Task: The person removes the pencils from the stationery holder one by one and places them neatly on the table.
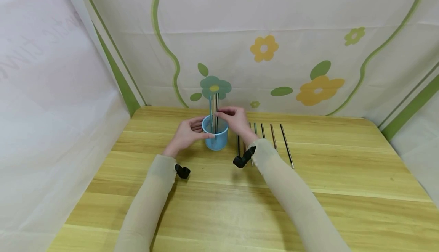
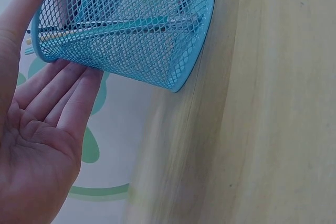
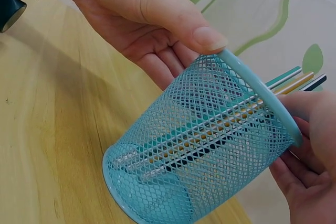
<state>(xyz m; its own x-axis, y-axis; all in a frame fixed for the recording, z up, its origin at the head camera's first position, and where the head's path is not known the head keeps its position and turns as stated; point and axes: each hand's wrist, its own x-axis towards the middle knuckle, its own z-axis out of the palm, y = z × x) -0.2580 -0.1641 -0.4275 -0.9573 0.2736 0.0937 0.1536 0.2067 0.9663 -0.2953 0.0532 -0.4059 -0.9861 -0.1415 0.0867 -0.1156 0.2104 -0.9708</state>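
Note:
A light blue mesh pencil cup [image 1: 217, 144] stands on the table, tilted only by the camera angle in the wrist views. My left hand [image 1: 186, 134] holds it from the left, its thumb [image 3: 209, 39] at the rim and the fingers [image 2: 79, 95] along the far side. Inside lean a teal pencil [image 3: 178, 129], a yellow pencil [image 3: 299, 83] and a black pencil [image 3: 315, 83], their upper ends sticking out above the rim. My right hand [image 1: 236, 120] is over the cup's right rim and pinches the black pencil between thumb and fingertips.
Several pencils lie in a row right of the cup, partly hidden under the right forearm; a black pencil [image 1: 287, 146] is outermost, beside a brown pencil [image 1: 273, 137]. A patterned cloth [image 1: 233, 61] hangs behind the wooden table [image 1: 212, 206]. Both wrists carry black camera mounts [image 1: 183, 172].

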